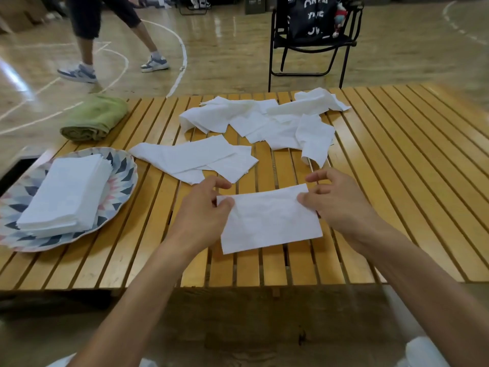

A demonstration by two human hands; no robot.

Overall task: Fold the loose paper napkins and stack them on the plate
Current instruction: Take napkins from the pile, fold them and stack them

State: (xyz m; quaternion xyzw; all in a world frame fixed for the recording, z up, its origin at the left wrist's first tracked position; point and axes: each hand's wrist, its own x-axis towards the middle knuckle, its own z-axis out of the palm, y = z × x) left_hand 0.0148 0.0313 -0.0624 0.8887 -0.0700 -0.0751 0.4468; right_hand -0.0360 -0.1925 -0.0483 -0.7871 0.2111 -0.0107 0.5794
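White paper: folded rectangular white paper napkin (pixel 270 218), held between both hands, low over the near-middle of the yellow slatted wooden table (pixel 397 181); long side runs L-R, near edge hangs a bit toward the person.
Grip L: left hand (pixel 203 207) pinches the napkin's upper-left corner, thumb on top, fingers curled round the edge.
Grip R: right hand (pixel 336 200) pinches the upper-right corner, thumb + forefinger closed on the paper; other fingers loosely bent above it.
Napkin vs grip: sheet spans the gap between the 2 hands, most of it below/nearer than the fingertips.
Arm pose: both forearms bare, reaching fwd from the near edge and converging; L palm turned in, R wrist bent inward.
Loose pile: crumpled white loose paper napkins (pixel 264 120) spread across the far-middle of the table; a few more flat ones (pixel 195 157) just beyond the L hand, not touching it.
Plate: round plate w/ blue-pink geometric pattern (pixel 121 168) at the table's L edge, carrying a neat stack of folded white napkins (pixel 66 192).
Also: rolled green towel (pixel 95 117) at far-L corner; black folding chair w/ a black printed bag (pixel 315 19) behind the table; a passer-by's legs in sneakers (pixel 111 35) on the wooden gym floor.
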